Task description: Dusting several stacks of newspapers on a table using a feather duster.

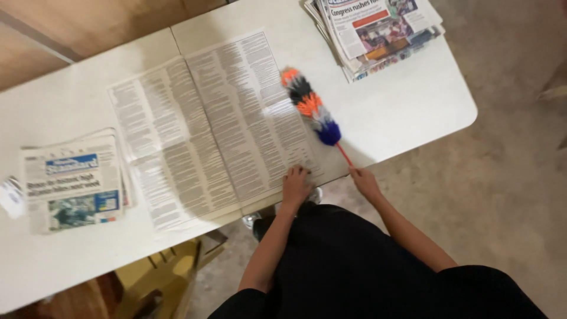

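With our left hand (295, 184) flat on the open newspaper (215, 127), our right hand (365, 181) grips the feather duster (312, 106), best swept lightly.

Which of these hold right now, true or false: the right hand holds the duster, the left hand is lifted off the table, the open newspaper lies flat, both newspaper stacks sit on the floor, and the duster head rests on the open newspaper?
1. The right hand holds the duster by its red handle. True.
2. The left hand is lifted clear of the table. False: it presses flat on the near edge of the open newspaper.
3. The open newspaper lies spread flat. True.
4. Both stacks sit on the floor. False: the folded stack and the far stack lie on the table.
5. The duster head lies over the open newspaper's right edge. True.
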